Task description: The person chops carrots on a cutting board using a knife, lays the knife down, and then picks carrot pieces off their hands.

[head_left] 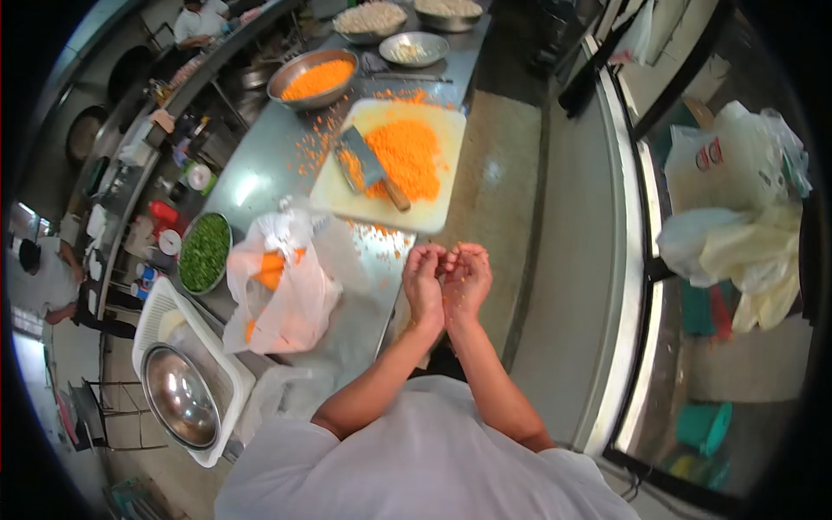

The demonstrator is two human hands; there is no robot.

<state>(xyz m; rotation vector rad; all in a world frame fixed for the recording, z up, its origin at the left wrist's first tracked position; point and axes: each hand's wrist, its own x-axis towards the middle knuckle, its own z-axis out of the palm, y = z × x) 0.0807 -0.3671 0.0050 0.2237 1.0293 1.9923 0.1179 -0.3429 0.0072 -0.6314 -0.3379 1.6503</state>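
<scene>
My left hand (424,276) and my right hand (467,279) are side by side just off the near right corner of the cutting board. Both palms face up, with fingers loosely curled and only small orange bits on the skin. On the white cutting board (334,192) lies a heap of finely chopped orange food (407,156). A cleaver (366,159) with a wooden handle rests across the heap's left side, orange bits on its blade.
A metal bowl of orange bits (316,80) stands behind the board. Left are a plastic bag with orange pieces (290,299), a bowl of chopped greens (206,251) and a white basket (234,394) with a metal bowl (180,396). Co-workers are at far left.
</scene>
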